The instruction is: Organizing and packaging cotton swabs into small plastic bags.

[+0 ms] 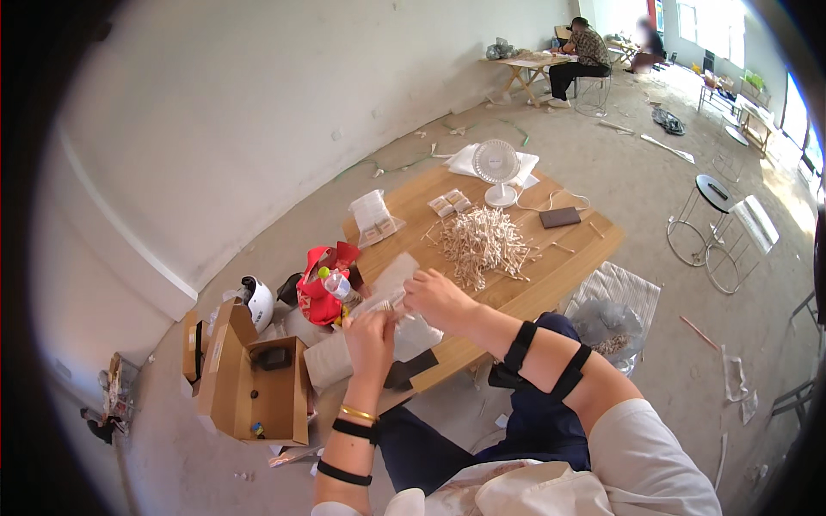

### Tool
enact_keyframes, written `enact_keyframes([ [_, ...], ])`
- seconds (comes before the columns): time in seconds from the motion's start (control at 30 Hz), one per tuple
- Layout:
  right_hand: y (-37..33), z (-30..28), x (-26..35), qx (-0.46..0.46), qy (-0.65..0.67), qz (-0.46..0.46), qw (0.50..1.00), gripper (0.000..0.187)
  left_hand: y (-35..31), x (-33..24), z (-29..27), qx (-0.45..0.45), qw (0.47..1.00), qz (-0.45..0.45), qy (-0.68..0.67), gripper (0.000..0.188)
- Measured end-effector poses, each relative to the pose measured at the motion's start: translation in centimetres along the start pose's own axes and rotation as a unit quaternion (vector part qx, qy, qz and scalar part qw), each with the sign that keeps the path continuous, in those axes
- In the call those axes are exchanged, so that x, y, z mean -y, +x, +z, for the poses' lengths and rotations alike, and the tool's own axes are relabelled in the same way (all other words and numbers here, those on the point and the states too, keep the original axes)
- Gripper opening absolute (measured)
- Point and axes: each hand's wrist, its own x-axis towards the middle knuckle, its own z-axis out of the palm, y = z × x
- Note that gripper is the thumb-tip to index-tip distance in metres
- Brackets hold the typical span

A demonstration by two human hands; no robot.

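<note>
Both hands raised over near edge of low light-wood table, at about 6 o'clock of tabletop. Left hand closed, fingers curled and pressed together around lower end of clear, crinkled plastic bag; small pale stick-like piece visible at fingertips, between the two hands. Right hand just at 2 o'clock of left, fingers bent and pinching same bag at its edge; exact fingertip contact cannot be told. Bag lies between and partly above both hands, extending toward 11 o'clock; transparent, glossy, contents not readable. Black bands on both forearms, gold bangle on left wrist.

At 12 o'clock of hands, mid-table: loose heap of pale wooden sticks, a few strays beside it. At 10 o'clock: red fabric bag with clear plastic bottle against it, off table edge. At 8 o'clock, on floor: open brown cardboard box. Far table end: small white desk fan, dark flat rectangular device near it. Far background: seated person at another table.
</note>
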Motion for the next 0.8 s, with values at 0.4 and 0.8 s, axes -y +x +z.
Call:
enact_keyframes([
  [0.4,-1.9,2.1,-3.3,0.127,0.179,0.057,0.974,0.013,-1.9,-0.9,3.7,0.067,0.995,-0.047,-0.065,0.009],
  [0.8,2.9,7.9,-26.9,0.028,0.273,0.428,0.861,0.029,-5.3,0.3,5.8,0.036,0.987,-0.104,-0.121,0.007],
])
